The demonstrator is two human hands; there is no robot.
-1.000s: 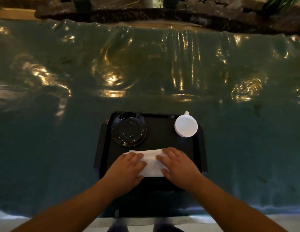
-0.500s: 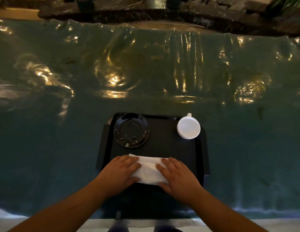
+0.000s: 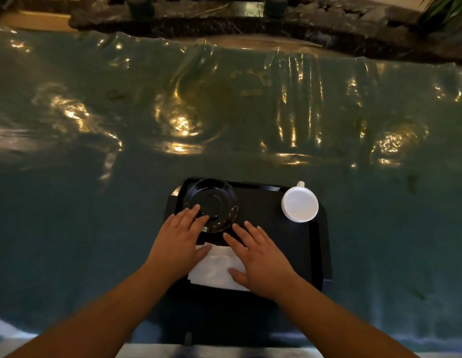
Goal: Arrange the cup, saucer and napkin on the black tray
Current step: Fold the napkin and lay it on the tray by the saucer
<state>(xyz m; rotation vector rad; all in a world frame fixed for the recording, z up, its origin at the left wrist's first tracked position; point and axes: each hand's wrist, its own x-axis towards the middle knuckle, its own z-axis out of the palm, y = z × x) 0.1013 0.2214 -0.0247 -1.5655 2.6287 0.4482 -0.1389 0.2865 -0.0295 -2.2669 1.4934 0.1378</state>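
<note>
A wide green cloth under glossy plastic (image 3: 224, 112) covers the table, and the black tray (image 3: 319, 254) sits on its near side. On the tray, the black saucer (image 3: 219, 200) lies far left and the white cup (image 3: 299, 204) far right, with the napkin (image 3: 217, 270) near. Both hands are open, fingers spread: the left hand (image 3: 177, 244) overlaps the saucer's near rim, the right hand (image 3: 260, 259) covers the napkin's right end.

The tray (image 3: 312, 244) is set on the plastic-covered table (image 3: 95, 228). On the tray, the saucer (image 3: 219, 200) is placed at the far left corner, the cup (image 3: 299, 204) at the far right corner, and the napkin (image 3: 217, 270) along the near edge, left of centre.
</note>
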